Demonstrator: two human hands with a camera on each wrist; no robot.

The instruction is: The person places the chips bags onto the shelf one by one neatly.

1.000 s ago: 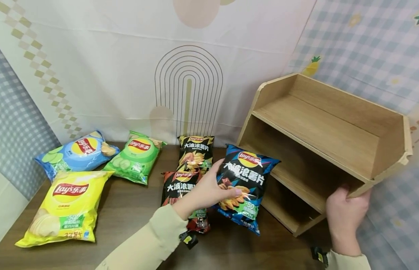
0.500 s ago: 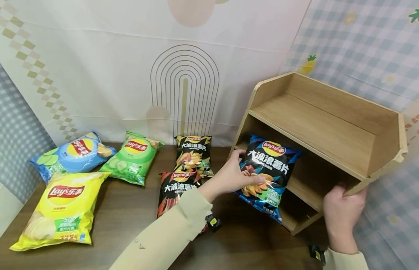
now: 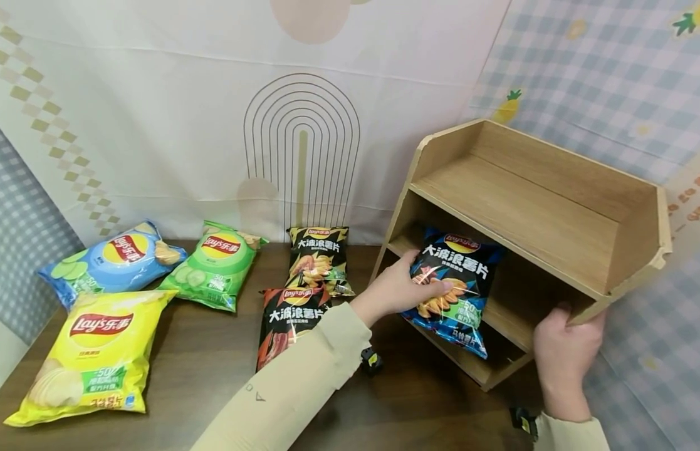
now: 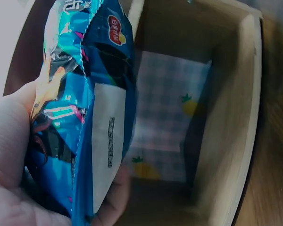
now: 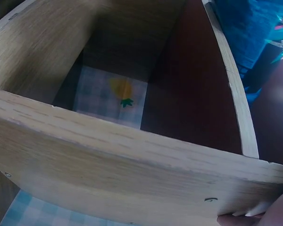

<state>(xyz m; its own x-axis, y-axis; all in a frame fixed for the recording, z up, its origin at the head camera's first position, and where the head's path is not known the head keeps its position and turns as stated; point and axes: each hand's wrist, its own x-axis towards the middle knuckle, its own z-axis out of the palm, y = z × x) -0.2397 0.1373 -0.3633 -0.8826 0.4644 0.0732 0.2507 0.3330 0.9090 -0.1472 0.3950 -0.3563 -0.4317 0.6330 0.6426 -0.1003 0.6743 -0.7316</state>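
My left hand [image 3: 391,287] grips the left side of a black and blue Lay's chip bag [image 3: 465,266], thumb across its front. The bag stands tilted at the middle opening of a wooden shelf unit [image 3: 544,191], its top under the upper board and its lower end sticking out in front. In the left wrist view the bag [image 4: 111,113] shows its side, fingers behind it, beside the lower compartment. My right hand [image 3: 569,354] grips the shelf's right side panel, its fingertips hidden inside. In the right wrist view the bag's blue foil [image 5: 243,33] appears beyond a shelf board.
Left on the brown table [image 3: 208,357] lie a yellow chip bag [image 3: 96,357], a blue one [image 3: 124,260] and a green one [image 3: 214,266]. Two black bags, one yellow-trimmed [image 3: 318,257] and one red-trimmed [image 3: 290,316], lie mid-table; my left sleeve partly covers the latter. Cloth walls stand behind.
My left hand has carried the black and blue bag right, from beside the shelf to the middle opening. My right hand keeps its grip on the side panel. The view has shifted slightly.
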